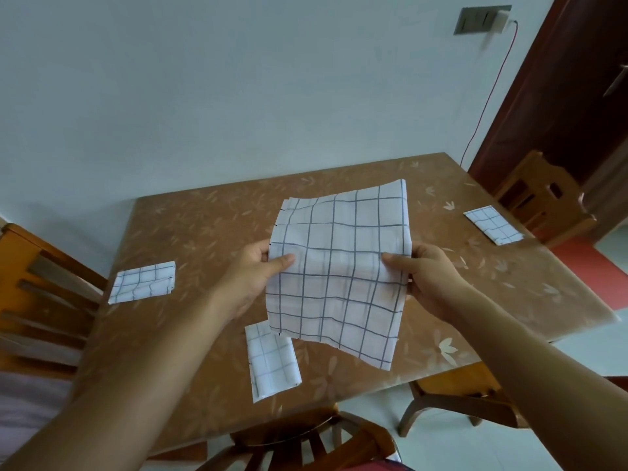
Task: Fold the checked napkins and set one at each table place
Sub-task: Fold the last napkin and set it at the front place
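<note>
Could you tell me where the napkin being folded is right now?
In the head view it is centre frame, the held napkin gripped between the left hand and right hand above the table.

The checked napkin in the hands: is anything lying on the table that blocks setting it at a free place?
Nothing visible does. The held napkin hangs between the left hand and the right hand. The table carries only three folded napkins, at its left, near and right edges.

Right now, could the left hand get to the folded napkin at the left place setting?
Probably yes, once freed. The left hand pinches the held napkin together with the right hand. The folded napkin lies flat on the table, nothing between.
</note>
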